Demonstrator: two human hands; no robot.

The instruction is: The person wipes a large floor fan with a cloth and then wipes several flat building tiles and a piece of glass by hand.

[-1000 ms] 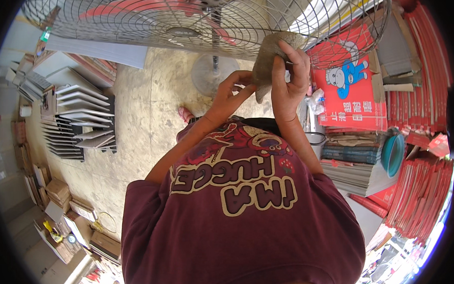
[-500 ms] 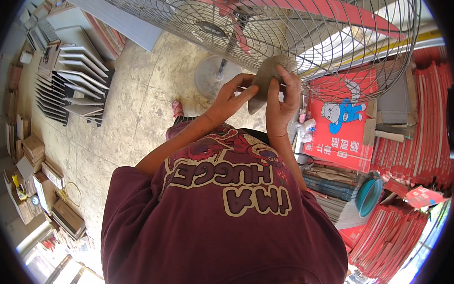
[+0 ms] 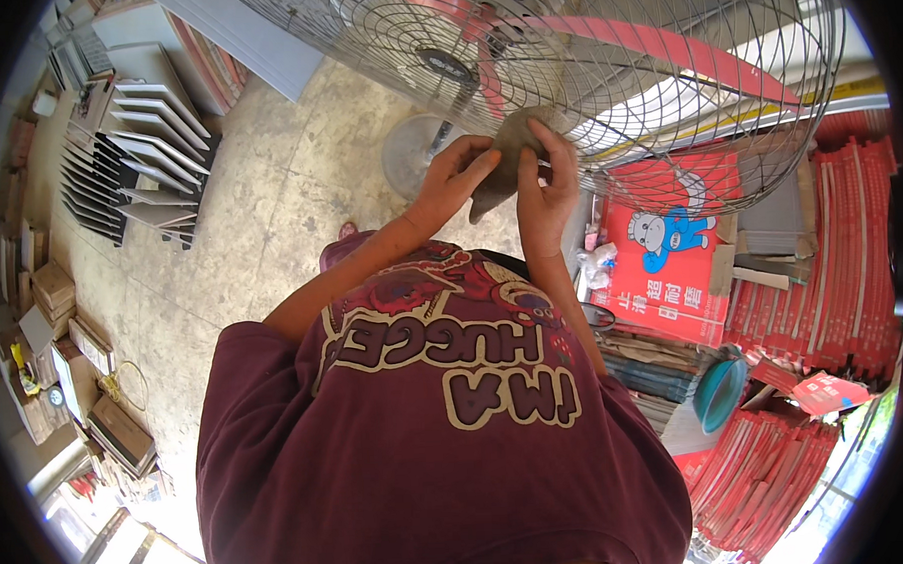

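Observation:
A grey-brown rag [image 3: 512,153], bunched with one corner hanging down, is stretched between my two hands in front of my chest. My left hand [image 3: 456,187] pinches its left side between thumb and fingers. On the other side, my right hand [image 3: 548,184] grips it with the fingertips pressed into the cloth. Just beyond the rag is the wire guard of a large fan [image 3: 655,141] with red blades. The rag overlaps the guard's near edge in view; whether they touch, I cannot tell.
The fan's round base [image 3: 407,154] stands on the concrete floor [image 3: 261,239]. At the left is a black rack [image 3: 95,185] of upright panels. Red cartons [image 3: 670,264] and stacked red packs [image 3: 819,269] line the right, near a teal basin [image 3: 720,395]. Wooden boxes [image 3: 54,286] lie far left.
Both hands and the rag have shifted slightly left, and the rag's upper part looks more folded over. The fan and surroundings have shifted a little in view. Both hands keep their hold.

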